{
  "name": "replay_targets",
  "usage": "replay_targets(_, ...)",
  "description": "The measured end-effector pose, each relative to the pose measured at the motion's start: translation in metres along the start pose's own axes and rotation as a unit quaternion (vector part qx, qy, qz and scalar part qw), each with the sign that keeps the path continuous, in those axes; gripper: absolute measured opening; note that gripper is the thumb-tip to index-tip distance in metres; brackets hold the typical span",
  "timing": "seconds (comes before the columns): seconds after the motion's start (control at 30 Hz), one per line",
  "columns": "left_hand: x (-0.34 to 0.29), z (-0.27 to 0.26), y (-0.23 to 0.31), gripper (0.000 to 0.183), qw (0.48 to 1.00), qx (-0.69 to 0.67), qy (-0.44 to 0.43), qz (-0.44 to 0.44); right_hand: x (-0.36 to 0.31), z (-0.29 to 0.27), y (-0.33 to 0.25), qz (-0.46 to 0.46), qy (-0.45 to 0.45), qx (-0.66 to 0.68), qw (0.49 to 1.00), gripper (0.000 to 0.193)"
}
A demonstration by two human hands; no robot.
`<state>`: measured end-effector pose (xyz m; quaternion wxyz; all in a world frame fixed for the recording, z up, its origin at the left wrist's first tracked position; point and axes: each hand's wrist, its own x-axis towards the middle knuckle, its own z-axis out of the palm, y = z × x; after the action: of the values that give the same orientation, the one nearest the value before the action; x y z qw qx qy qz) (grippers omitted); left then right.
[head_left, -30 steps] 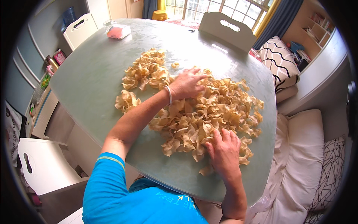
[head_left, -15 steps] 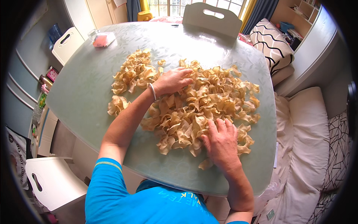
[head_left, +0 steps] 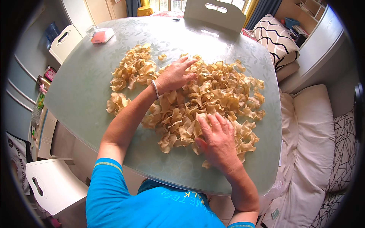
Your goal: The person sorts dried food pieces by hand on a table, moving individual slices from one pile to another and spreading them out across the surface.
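Observation:
Thin, curly, tan dried slices form a wide loose pile (head_left: 218, 91) across the middle and right of a pale glass-topped table (head_left: 80, 91). A smaller heap of the same slices (head_left: 131, 68) lies to the left, with a little clump (head_left: 117, 103) below it. My left hand (head_left: 176, 76), with a light bangle at the wrist, rests at the big pile's upper left edge, fingers stretched and apart. On the near side of the pile, my right hand (head_left: 218, 138) lies palm down over slices, fingers spread. The slices beneath both palms are hidden.
A clear container and a box with something pink (head_left: 102, 36) stand at the table's far left. White chairs are at the far edge (head_left: 213, 19), far left (head_left: 65, 43) and near left (head_left: 55, 186). A covered sofa (head_left: 313, 144) runs along the right.
My right hand has shifted left and slightly away from me over the pile. My left hand has moved a little left. The whole view has shifted slightly.

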<state>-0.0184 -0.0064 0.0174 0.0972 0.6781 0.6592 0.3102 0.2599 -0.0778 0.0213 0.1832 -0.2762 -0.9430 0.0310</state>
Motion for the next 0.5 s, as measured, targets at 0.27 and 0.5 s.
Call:
replay_targets(0.27,-0.001,-0.023,-0.008,0.055,0.994,0.105,-0.012,-0.033,0.001,0.000,0.013,0.012,-0.024,-0.023,0.999,0.056)
replay_targets(0.5,-0.003,-0.013,-0.001,0.050,0.997,0.045,-0.065,-0.023,0.002,-0.008,0.022,0.049,-0.008,-0.015,0.999,0.047)
